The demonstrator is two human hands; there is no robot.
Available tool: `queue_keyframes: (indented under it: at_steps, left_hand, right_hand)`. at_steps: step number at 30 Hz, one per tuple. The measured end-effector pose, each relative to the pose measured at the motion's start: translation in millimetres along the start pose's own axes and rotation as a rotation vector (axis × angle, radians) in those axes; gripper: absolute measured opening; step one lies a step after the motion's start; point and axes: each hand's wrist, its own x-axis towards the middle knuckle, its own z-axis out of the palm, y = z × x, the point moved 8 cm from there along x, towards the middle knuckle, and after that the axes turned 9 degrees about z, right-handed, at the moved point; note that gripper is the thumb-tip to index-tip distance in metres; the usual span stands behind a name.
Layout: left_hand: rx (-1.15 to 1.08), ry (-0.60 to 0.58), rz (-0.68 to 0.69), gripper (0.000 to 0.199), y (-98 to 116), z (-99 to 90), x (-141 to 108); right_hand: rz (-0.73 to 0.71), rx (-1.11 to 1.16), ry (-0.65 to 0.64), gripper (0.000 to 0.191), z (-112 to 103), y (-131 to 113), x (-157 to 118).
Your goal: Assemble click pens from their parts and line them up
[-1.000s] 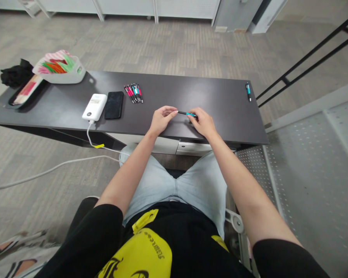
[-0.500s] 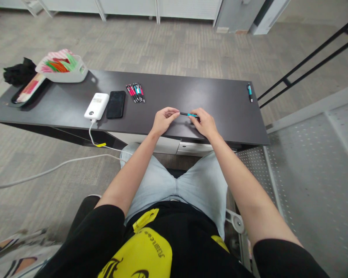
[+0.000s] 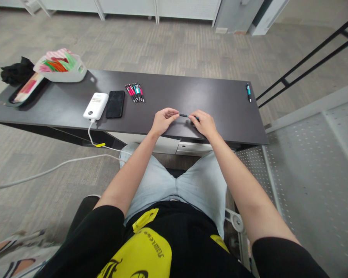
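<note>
A black and teal pen (image 3: 183,115) is held level between my two hands, above the near part of the dark table (image 3: 217,96). My left hand (image 3: 164,121) pinches its left end with thumb and fingertips. At the other end, my right hand (image 3: 203,122) is closed around the teal part and covers most of it. Beyond my left hand lies a cluster of several red, teal and black pens (image 3: 135,92), side by side. One more teal and black pen (image 3: 248,92) rests near the table's right edge.
On the left are a black phone (image 3: 115,104), a white power bank (image 3: 95,105) with a cable (image 3: 90,133) hanging off the front, a white basket (image 3: 66,76) of colourful items, a dark tray (image 3: 26,94) and a black cloth bundle (image 3: 16,72). A perforated panel (image 3: 316,173) stands at right.
My right hand's fingers have moved slightly left along the pen and now cover more of its teal part. My left hand keeps its pinch in about the same place.
</note>
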Motion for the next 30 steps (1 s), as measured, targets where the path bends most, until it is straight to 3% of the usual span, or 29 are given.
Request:
queue_keyframes:
  at_steps: [6,10,15,19,23,30]
  left_hand:
    - [0.045,-0.004,-0.003,0.014,0.1,-0.8,-0.5]
    - [0.060,-0.032,0.018,0.015,-0.7,0.5,-0.4]
    - [0.120,-0.004,-0.001,0.044,-0.1,3.2,-1.5]
    - [0.261,0.010,0.010,0.014,2.3,5.8,-2.1]
    - [0.281,-0.022,0.016,0.030,2.1,7.2,-3.2]
    - [0.177,-0.011,0.023,0.008,4.8,6.8,-4.1]
  right_hand:
    - [-0.004,-0.006,-0.002,0.040,-0.1,-0.7,-0.3]
    - [0.002,-0.013,-0.014,0.054,2.0,0.6,0.2]
    - [0.004,-0.025,0.008,0.059,-0.4,-0.1,0.1]
    - [0.001,-0.041,-0.002,0.054,-2.2,-2.6,-1.6]
    - [0.003,-0.059,-0.018,0.056,-2.0,-3.9,-2.9]
    - [0.034,-0.069,-0.005,0.057,-2.2,-4.0,-1.2]
